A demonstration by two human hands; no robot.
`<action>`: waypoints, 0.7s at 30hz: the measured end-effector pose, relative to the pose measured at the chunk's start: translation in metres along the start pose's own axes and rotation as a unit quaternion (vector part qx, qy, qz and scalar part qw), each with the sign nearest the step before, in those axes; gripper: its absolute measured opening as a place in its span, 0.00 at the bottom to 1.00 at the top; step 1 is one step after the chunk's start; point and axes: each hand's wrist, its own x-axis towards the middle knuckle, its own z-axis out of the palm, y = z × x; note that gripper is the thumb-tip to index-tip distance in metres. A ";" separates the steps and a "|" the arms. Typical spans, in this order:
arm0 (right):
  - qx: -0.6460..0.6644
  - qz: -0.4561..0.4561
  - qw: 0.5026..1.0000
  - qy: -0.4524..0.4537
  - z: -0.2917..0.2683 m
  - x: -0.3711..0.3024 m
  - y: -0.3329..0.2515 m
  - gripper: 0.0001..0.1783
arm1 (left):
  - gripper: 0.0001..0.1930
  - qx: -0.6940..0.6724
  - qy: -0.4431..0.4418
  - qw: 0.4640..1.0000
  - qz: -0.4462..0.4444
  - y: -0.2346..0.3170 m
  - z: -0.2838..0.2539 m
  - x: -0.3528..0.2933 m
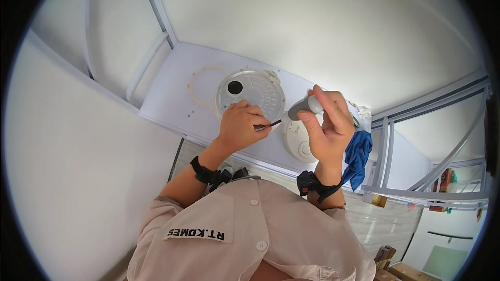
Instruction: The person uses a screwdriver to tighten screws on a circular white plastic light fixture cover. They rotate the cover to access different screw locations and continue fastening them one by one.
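Observation:
My left hand (240, 126) is closed around a thin dark stick-like tool (276, 123), whose tip sticks out to the right; its exact kind is too small to tell. In my right hand (334, 127), between thumb and fingers, a grey cylinder with a pale end (304, 107) is held tilted, its grey end toward the tool's tip. Just beyond my left hand lies a round silvery ribbed dish-like part (260, 84) with a black disc (235, 87) on it. A white round cover (297, 142) lies beneath and left of my right hand, partly hidden by it.
A pale ring (191, 84) and several small bits lie on the white table (169, 80), left of the round part. A blue cloth (358, 158) hangs over the right edge. White panels with metal frames (385, 151) enclose the table. Cardboard boxes (411, 271) stand at lower right.

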 end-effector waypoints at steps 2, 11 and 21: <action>0.102 0.068 0.990 0.066 0.015 0.000 -0.014 0.31 | 0.05 0.002 -0.006 1.000 0.003 0.001 -0.001 0.001; -0.076 -0.033 0.996 -0.017 -0.006 -0.004 0.006 0.25 | 0.03 -0.001 -0.005 1.000 -0.001 0.000 0.001 0.000; -0.042 -0.069 0.996 -0.035 0.004 0.004 -0.003 0.31 | 0.04 0.004 -0.001 1.000 0.001 -0.001 0.001 -0.002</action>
